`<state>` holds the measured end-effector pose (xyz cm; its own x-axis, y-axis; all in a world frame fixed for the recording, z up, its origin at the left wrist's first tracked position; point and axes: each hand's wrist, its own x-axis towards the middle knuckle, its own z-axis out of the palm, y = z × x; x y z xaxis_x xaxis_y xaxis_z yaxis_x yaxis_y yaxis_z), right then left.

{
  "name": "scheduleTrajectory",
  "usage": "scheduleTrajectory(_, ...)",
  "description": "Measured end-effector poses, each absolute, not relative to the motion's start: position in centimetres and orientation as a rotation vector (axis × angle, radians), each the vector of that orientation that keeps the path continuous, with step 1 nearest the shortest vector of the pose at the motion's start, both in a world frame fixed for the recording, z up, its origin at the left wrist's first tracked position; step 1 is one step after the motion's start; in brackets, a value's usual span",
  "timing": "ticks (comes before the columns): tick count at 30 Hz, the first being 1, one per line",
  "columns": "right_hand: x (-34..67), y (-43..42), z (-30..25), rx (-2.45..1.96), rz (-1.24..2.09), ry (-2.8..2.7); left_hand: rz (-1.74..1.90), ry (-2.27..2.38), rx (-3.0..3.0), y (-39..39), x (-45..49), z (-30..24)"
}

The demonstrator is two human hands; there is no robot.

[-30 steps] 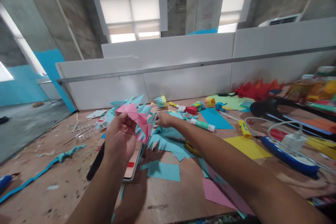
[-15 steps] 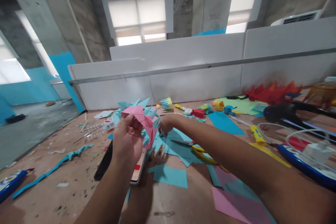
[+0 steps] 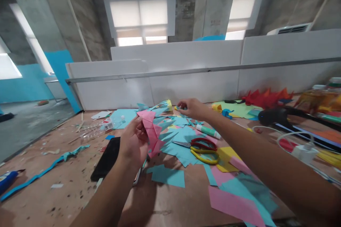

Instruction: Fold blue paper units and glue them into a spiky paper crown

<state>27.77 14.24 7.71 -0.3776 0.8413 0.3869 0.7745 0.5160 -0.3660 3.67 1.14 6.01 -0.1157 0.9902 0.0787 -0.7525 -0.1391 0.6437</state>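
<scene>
My left hand (image 3: pixel 133 143) is closed on a folded pink paper piece (image 3: pixel 151 131), held just above the wooden table (image 3: pixel 66 188). My right hand (image 3: pixel 193 109) reaches out to the far middle of the table, fingers curled over small items there; what they grip, if anything, is hidden. Folded blue paper pieces (image 3: pixel 170 127) lie spread between the two hands. A blue and yellow folded piece (image 3: pixel 163 105) sits just left of my right hand.
Scissors with red and yellow handles (image 3: pixel 202 147) lie on blue sheets. A glue stick (image 3: pixel 208 131), a black phone (image 3: pixel 106 158), pink paper (image 3: pixel 234 204), red folded pieces (image 3: pixel 266 96), cables and a white adapter (image 3: pixel 303 150) lie around. White panels (image 3: pixel 186 78) close the back.
My right hand has left the blue pile beside the pink piece and moved right and further away. My left hand has lowered a little with the pink piece.
</scene>
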Motion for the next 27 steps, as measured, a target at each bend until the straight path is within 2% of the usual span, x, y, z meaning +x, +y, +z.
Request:
scheduleTrajectory(4, 30.5, 11.0, 7.4, -1.175, 0.246, -1.898, 1.549, 0.589, 0.602, 0.6, 4.7, 5.3)
scheduleTrajectory(9, 30.2, 8.6, 5.6, -0.991, 0.506, -1.604, 1.555, 0.600, 0.707, 0.3, 6.1, 4.2)
scheduleTrajectory(19, 29.3, 6.2, 5.3, -0.737, 0.886, -1.317, 1.471, 0.631, 0.809, -0.1, 7.0, 3.5)
scheduleTrajectory(27, 29.6, 4.4, 6.5, -0.713, 0.792, -1.249, 1.415, 0.628, 0.783, -0.7, 7.0, 3.7)
